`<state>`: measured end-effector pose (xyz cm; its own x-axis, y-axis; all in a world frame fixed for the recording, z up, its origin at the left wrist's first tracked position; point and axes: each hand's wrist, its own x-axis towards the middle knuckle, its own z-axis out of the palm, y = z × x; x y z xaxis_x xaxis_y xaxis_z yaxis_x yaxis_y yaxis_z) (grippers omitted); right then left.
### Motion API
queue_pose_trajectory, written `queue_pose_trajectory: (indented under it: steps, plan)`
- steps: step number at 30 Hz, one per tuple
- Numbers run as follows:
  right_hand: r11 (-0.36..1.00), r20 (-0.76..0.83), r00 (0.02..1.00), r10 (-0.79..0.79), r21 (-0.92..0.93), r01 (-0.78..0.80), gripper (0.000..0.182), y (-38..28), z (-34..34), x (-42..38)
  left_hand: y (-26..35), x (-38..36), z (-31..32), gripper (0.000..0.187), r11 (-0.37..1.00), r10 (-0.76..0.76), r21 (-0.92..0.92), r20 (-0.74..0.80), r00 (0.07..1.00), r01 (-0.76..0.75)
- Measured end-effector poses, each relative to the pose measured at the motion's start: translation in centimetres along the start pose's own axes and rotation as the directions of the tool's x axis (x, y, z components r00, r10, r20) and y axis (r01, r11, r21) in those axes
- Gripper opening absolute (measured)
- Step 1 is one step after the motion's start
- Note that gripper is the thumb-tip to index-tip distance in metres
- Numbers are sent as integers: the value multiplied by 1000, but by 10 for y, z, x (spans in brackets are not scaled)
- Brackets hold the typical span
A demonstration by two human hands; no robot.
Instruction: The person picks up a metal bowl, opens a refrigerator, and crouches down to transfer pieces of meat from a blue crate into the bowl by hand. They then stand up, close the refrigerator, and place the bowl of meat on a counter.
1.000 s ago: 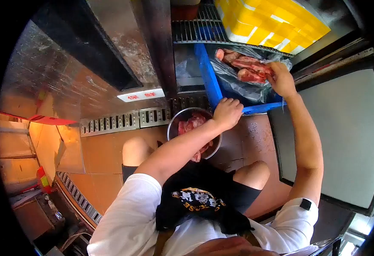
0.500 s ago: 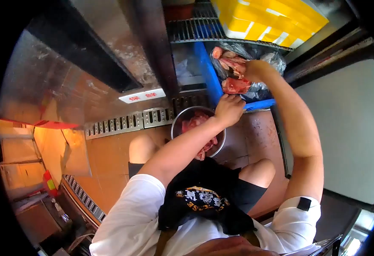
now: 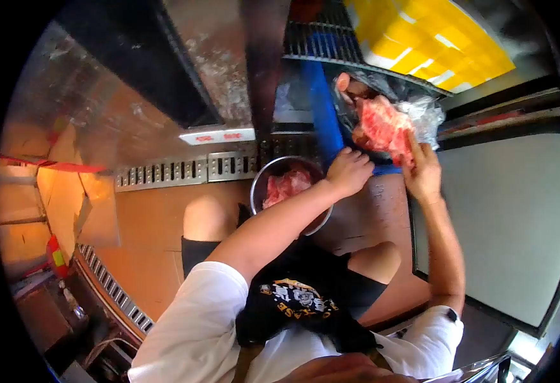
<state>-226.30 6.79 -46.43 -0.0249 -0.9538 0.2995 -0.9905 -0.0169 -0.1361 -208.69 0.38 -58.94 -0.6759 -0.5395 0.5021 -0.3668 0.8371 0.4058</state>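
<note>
My right hand (image 3: 424,169) grips a large slab of raw red meat (image 3: 382,127) by its near end, lifted over the front of a blue crate (image 3: 326,108). My left hand (image 3: 350,171) is closed over the crate's near left corner, its fingers bent at the rim. Inside the crate, a dark plastic bag lining (image 3: 382,83) and clear plastic (image 3: 425,118) surround more meat (image 3: 344,83), partly hidden behind the slab. Between my knees stands a round metal bowl (image 3: 254,191) with pieces of raw meat (image 3: 286,186) in it, partly covered by my left forearm.
Above the crate, a yellow box (image 3: 433,41) with white strips rests on a wire shelf (image 3: 321,43). An open cabinet door (image 3: 497,223) stands at my right. A slotted metal drain cover (image 3: 165,175) crosses the tiled floor (image 3: 146,223) at the left.
My right hand has come back from inside the crate toward me, raising the large meat slab. The left hand stays at the crate's corner. My view has shifted slightly.
</note>
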Motion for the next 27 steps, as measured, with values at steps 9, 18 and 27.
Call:
queue_pose_trajectory:
  steps: [9,18,27]
  plan:
    - [946,-134,954,-268,-224,235,59,10,7,27,-14,14,-3,15,999,30,41,-70,997,-27]
    - [997,-365,931,-30,-74,3,66,38,79,-6,-19,21,-3,13,999,2,-37,-58,998,-4]
    - [990,-114,990,-84,-119,71,51,122,57,52,-18,22,-12,13,999,5,-39,6,1000,-5]
